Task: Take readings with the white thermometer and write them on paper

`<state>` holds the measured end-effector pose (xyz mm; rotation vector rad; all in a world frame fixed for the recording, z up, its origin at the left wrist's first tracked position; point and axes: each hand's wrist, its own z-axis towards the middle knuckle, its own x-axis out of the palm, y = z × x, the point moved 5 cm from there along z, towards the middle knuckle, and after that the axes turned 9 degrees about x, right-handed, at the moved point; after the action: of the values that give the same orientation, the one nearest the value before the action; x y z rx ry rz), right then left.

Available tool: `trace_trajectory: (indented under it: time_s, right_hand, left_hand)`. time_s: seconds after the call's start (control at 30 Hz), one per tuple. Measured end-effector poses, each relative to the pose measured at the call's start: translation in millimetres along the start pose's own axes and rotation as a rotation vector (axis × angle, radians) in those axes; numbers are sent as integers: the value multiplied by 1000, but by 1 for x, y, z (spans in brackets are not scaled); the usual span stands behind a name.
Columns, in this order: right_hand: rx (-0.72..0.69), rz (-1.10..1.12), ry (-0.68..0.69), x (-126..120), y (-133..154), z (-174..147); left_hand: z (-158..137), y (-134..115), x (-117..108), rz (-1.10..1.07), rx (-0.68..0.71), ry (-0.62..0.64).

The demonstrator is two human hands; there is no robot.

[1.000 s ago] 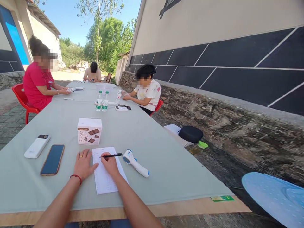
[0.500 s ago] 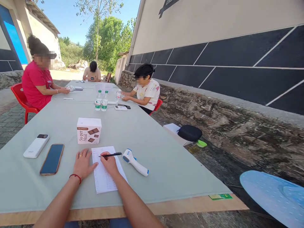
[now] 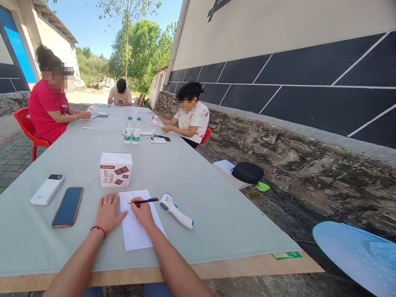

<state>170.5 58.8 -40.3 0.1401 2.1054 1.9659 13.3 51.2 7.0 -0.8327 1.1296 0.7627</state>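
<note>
My right hand is closed around a black pen, its tip at the upper part of a white sheet of paper with rows of small writing. My left hand lies flat with fingers spread, the thumb on the paper's left edge and the rest on the tablecloth. Just beyond the paper stands a white Su-per Meal box. To the right of the sheet lies a white and blue infrared thermometer. A phone and a white power bank rest left of my left hand.
Two water bottles stand farther up the long cloth-covered table. Co-workers sit at the left, right and far end. A white box with a black case is on the ground to the right, near a light-blue patterned surface.
My hands, the pen and the paper stay almost exactly in place. The co-worker on the right has shifted their hands slightly.
</note>
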Motion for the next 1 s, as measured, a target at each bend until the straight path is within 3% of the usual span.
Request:
trace_trajectory:
  time_s: [0.6,1.0]
  right_hand:
    - [68,-33,-11,-6,-3,-2]
    - [25,-125,-11,-7,-7,-2]
  left_hand:
    - [-1,-5,-1,-25,0,27]
    - [-1,-5,5,-37,0,16]
